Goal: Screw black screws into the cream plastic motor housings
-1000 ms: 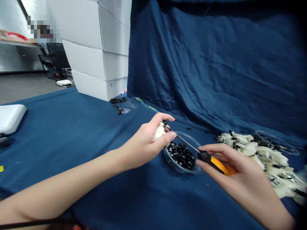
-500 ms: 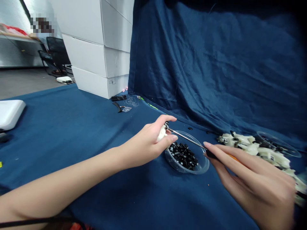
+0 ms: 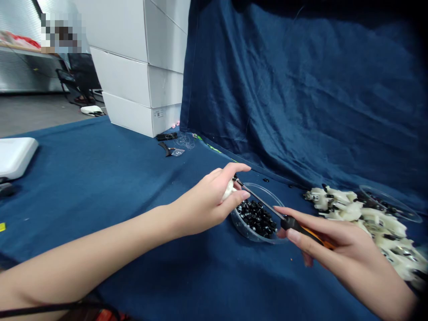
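My left hand point(image 3: 209, 198) is closed round a small white plastic part point(image 3: 228, 190), held just above the near rim of a clear dish point(image 3: 280, 237) full of small black pieces point(image 3: 256, 216). My right hand point(image 3: 337, 247) grips a screwdriver point(image 3: 294, 224) with a black and orange handle. Its thin metal shaft runs up and left over the dish, and its tip meets the white part between my left thumb and forefinger.
A heap of white plastic parts point(image 3: 368, 216) lies at the right, with a second clear dish point(image 3: 389, 203) behind it. Stacked white boxes point(image 3: 140, 67) stand at the back left, small black items point(image 3: 166, 141) near them. A white flat object point(image 3: 15, 156) sits at the left edge. Blue cloth covers table and backdrop.
The right hand turned on the screwdriver handle: its fingers covered the orange grip half a second ago and now show it again. The left hand with the white part shifted only slightly.
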Motion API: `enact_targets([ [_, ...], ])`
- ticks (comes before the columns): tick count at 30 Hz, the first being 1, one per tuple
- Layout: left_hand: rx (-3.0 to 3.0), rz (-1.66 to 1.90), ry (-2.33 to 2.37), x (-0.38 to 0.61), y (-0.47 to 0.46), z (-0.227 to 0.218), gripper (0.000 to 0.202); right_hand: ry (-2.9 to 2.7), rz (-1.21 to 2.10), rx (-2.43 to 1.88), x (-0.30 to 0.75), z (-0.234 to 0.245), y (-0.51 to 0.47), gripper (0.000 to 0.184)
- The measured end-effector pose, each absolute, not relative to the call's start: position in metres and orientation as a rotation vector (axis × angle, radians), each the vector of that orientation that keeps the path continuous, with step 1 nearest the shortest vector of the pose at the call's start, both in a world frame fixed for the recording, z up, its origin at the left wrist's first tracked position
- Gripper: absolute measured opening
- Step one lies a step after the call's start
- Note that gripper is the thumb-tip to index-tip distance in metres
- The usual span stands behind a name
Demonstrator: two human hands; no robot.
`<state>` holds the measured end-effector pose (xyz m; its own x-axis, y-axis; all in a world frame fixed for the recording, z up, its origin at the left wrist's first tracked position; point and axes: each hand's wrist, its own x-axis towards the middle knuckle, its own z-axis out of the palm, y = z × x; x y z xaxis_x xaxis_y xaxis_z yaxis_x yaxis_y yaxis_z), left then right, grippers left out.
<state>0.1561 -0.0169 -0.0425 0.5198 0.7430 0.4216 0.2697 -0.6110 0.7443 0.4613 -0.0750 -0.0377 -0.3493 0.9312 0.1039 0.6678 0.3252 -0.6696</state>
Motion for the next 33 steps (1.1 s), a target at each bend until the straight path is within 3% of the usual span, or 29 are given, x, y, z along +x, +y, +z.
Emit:
enact_targets([
  [3,2.229,1.050,0.801,0.156,-0.017,-0.045,0.047,-1.801,1.258,-1.487,0.454,-0.031,-0.079,0.063],
  [6,2.268,1.084,0.797,0.157,-0.020,-0.045,0.045,-1.608,1.303,-1.485,0.447,-0.033,-0.081,0.060],
  [8,2.230,1.105,0.817,0.157,-0.021,-0.043,0.043,-1.705,1.041,-1.440,0.446,-0.037,-0.079,0.052],
  [12,2.103,1.128,0.880,0.157,-0.024,-0.039,0.041,-1.999,0.033,-1.195,0.448,-0.048,-0.075,0.025],
  [13,2.079,1.128,0.888,0.157,-0.025,-0.037,0.040,-2.020,-0.214,-1.150,0.448,-0.051,-0.075,0.026],
  [15,2.028,1.118,0.893,0.157,-0.025,-0.036,0.039,-2.037,-0.592,-1.101,0.445,-0.054,-0.078,0.048],
  [18,1.990,1.098,0.903,0.156,-0.022,-0.035,0.039,-2.060,-0.731,-1.095,0.440,-0.056,-0.083,0.065],
  [20,2.012,1.096,0.919,0.155,-0.019,-0.037,0.041,-2.080,-0.446,-1.135,0.438,-0.053,-0.084,0.052],
  [23,2.087,1.093,0.885,0.153,-0.015,-0.040,0.043,-2.012,0.493,-1.317,0.438,-0.043,-0.083,0.027],
  [25,2.114,1.097,0.825,0.153,-0.014,-0.040,0.044,-1.847,1.080,-1.412,0.438,-0.035,-0.082,0.044],
  [27,2.077,1.112,0.775,0.154,-0.014,-0.039,0.043,-1.698,1.287,-1.425,0.437,-0.032,-0.082,0.045],
  [30,1.908,1.136,0.800,0.157,-0.015,-0.035,0.044,-1.735,0.866,-1.391,0.435,-0.038,-0.082,0.045],
  [33,1.794,1.083,0.906,0.157,-0.014,-0.030,0.046,-1.951,-0.030,-1.271,0.433,-0.050,-0.080,0.031],
])
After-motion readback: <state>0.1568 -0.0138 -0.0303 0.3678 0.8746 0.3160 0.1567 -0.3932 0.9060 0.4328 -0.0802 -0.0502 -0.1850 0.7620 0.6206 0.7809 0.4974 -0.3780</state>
